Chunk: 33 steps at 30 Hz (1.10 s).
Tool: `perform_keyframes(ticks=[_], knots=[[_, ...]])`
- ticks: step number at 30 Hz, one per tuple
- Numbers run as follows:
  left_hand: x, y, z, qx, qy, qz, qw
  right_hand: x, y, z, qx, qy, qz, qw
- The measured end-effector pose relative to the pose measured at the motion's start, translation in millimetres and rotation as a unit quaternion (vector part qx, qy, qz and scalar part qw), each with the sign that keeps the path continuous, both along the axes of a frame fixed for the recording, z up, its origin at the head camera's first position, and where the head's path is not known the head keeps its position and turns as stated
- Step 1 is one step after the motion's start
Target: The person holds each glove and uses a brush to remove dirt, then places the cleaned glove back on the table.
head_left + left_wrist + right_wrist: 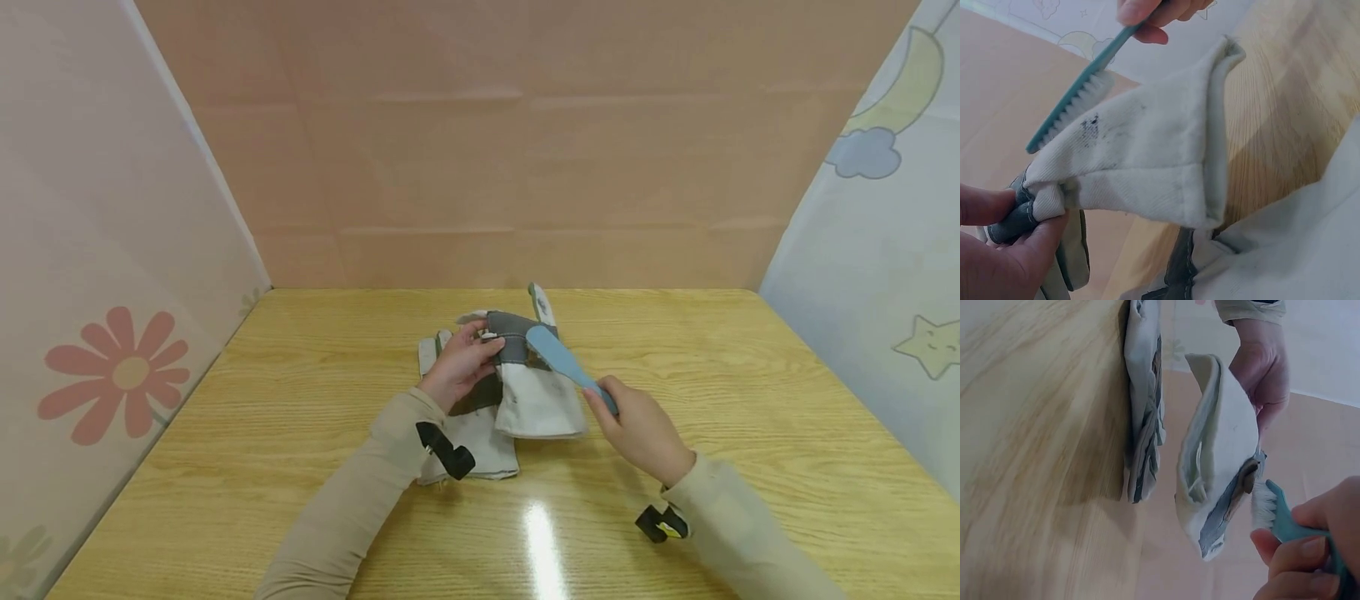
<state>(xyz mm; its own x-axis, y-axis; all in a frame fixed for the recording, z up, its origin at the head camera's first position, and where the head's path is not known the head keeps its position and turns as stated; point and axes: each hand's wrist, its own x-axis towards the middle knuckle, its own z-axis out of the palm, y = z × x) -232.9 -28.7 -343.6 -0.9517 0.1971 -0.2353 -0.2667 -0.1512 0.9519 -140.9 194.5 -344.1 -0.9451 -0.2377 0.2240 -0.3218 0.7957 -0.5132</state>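
Note:
My left hand [460, 367] pinches a white canvas work glove [538, 402] with grey patches by its side, thumb on top. The glove is raised off the table, its open cuff towards me, and dark smudges [1090, 130] mark the white cloth in the left wrist view. A light blue scrub brush [558, 356] with white bristles [1263, 506] is gripped by the handle in my right hand [643, 429]. Its bristles face the glove, right at the grey patch. Beneath, a second matching glove [480, 442] lies flat on the table, partly hidden by my left hand and the raised glove.
The wood-grain table [315, 358] runs back to a plain pinkish-orange cloth wall [525, 167]. Printed cloth panels stand on both sides, with a flower [131, 372] on the left one and a star [933, 346] on the right. Black wrist mounts [446, 452] sit on both sleeves.

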Motion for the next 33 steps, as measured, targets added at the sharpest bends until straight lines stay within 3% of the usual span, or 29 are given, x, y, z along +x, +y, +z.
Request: perform_keyframes(ticks=[6,17,28,33], knots=[[-1.2,-1.4,1.0,-0.007,0.0,0.003,1.0,0.1,7.3,-1.7,0.006,-0.004,-0.008,0.9999],[-0.2,1.5,-1.5,0.0,0.004,-0.002,1.0,-4.2,0.3,-0.6,-0.018,0.025,0.004,0.9995],[-0.5,-2.6,1.3,0.006,-0.005,-0.006,1.0,-3.2,6.9,-2.3,0.01,0.009,-0.016,0.9998],[-2.3,-2.0,1.0,0.01,-0.008,-0.002,0.9999,-1.6,9.2,-0.7,-0.008,0.015,-0.015,0.9997]])
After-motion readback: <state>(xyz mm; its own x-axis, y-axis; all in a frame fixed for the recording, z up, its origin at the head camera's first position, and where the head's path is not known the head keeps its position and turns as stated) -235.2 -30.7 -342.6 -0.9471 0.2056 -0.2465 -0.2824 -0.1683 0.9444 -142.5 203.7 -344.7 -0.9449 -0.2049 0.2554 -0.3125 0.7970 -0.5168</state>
